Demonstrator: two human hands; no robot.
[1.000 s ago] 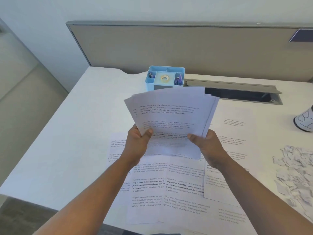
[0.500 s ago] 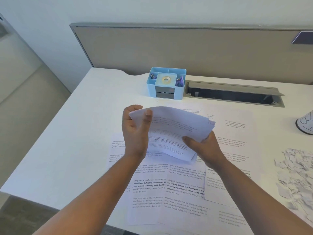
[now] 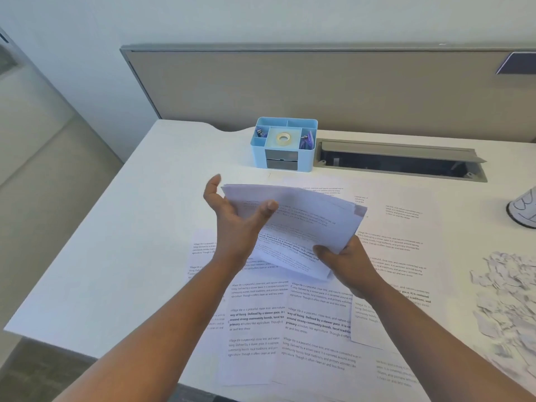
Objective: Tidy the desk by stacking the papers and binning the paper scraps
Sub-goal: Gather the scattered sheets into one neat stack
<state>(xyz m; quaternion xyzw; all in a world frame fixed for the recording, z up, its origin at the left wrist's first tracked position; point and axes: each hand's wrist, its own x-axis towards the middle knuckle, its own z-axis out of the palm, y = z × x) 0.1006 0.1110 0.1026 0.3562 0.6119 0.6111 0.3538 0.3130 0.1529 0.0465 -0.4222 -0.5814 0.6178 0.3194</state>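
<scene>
I hold a sheaf of printed papers (image 3: 304, 216) above the white desk (image 3: 145, 242), tilted almost flat and bowed upward. My left hand (image 3: 235, 219) cups its left edge, thumb lying on top and fingers curving up beside the corner. My right hand (image 3: 345, 259) pinches the near right corner, thumb on top. Several loose printed sheets (image 3: 316, 323) lie overlapping on the desk beneath and around the sheaf. A pile of torn white paper scraps (image 3: 507, 300) sits at the desk's right edge. No bin is in view.
A light blue desk organiser (image 3: 284, 146) with a tape roll and clips stands at the back. To its right is an open grey cable slot (image 3: 400, 161). A white object with black lines (image 3: 525, 210) is at the far right. A beige partition (image 3: 290, 88) backs the desk.
The sheaf went from fanned and upright to lowered, squared and nearly flat. My left hand slid from its bottom edge up to the left side; the right hand kept its corner.
</scene>
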